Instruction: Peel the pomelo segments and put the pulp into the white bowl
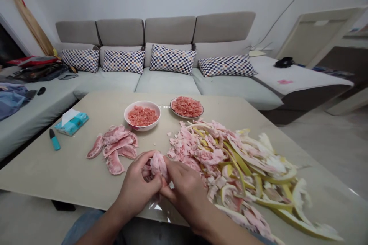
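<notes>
Both my left hand [140,180] and my right hand [185,183] are closed around one pale pink pomelo segment [158,164], held over the near edge of the table. My thumbs meet at its lower side; part of it is hidden behind my fingers. Left of my hands lies a group of unopened pomelo segments [119,145]. Close to my right hand spreads a large heap of yellow-green rind strips and pink membrane scraps [224,157]. Behind my hands stand a white bowl [128,123] of pink pulp pieces [143,116] and a dark-rimmed plate [173,109] piled with more pulp [186,106].
On the glossy table [71,168], a blue tissue pack [71,122] and a small knife with a turquoise handle [54,140] lie at the left. A grey sofa [163,80] with checkered cushions [173,59] runs along the wall behind the table.
</notes>
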`<action>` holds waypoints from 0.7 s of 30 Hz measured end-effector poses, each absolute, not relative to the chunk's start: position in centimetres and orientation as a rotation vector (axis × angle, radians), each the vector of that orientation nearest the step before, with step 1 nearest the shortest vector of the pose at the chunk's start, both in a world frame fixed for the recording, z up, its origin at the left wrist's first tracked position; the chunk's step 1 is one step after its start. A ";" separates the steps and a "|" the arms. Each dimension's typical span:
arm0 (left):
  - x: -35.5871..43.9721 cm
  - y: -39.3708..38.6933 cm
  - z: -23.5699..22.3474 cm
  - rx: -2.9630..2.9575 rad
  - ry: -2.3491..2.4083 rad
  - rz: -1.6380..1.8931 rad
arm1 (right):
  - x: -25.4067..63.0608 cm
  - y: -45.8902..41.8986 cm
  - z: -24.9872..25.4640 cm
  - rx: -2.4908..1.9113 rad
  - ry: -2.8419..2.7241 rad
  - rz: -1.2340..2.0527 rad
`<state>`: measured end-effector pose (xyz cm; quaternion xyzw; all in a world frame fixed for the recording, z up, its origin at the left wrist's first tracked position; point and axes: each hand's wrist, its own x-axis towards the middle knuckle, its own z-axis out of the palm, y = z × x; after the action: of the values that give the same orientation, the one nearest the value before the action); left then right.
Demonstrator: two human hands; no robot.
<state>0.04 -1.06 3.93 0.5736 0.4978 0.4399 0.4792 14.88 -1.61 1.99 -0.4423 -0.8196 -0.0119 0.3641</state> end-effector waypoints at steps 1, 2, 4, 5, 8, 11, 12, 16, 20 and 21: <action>0.2 -1.0 3.8 1.404 1.228 1.083 | 14.9 -1.6 2.0 -1.138 -2.114 -0.036; 0.2 -1.0 3.6 1.411 1.249 1.093 | 14.9 -1.6 2.1 -1.136 -2.121 -0.031; 0.4 -0.9 3.4 1.447 1.297 1.120 | 15.0 -1.6 2.4 -1.135 -2.131 -0.002; 0.4 -0.9 3.3 1.464 1.314 1.132 | 15.1 -1.5 2.6 -1.140 -2.133 0.021; 0.6 -0.6 3.2 1.361 1.287 1.154 | 15.4 -1.3 3.2 -1.170 -2.127 0.130; 1.1 -0.3 3.1 1.184 1.215 1.226 | 15.6 -1.0 3.4 -1.179 -2.128 0.144; 1.2 -0.2 3.0 1.171 1.204 1.242 | 15.6 -0.9 3.4 -1.166 -2.132 0.099; 1.5 0.1 2.9 1.198 1.123 1.046 | 15.5 -0.6 3.1 -1.048 -2.132 -0.154; 1.3 0.0 3.0 1.260 1.103 0.976 | 15.6 -0.6 2.9 -1.054 -2.096 -0.047; 1.2 0.0 3.1 1.284 1.126 0.982 | 15.6 -0.6 3.0 -1.077 -2.077 0.031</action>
<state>1.21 -0.04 3.09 0.5430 0.4763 0.4154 0.5529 15.64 -0.62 2.98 -0.4239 -0.8173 0.0120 0.3900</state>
